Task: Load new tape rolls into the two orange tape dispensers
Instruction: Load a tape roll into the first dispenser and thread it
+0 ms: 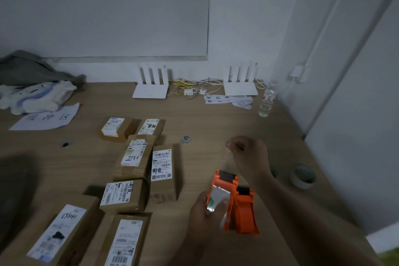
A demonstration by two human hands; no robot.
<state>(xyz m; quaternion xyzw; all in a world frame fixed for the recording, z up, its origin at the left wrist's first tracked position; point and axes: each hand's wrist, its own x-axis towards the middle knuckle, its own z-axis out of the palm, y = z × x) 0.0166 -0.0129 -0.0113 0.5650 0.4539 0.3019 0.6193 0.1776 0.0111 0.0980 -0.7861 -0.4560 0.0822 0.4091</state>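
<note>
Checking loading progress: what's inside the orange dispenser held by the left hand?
A clear tape roll sits inside the dispenser; the left hand covers its lower part.

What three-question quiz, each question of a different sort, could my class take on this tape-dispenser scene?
1. True or false: the left hand grips an orange dispenser.
2. What does the right hand pinch? A) clear tape pulled from the dispenser B) the water bottle C) a parcel
3. Fill in: the second orange dispenser stands ___ the held one.

Key: 1 true; 2 A, though the strip is faint; 3 beside, to its right.
</note>
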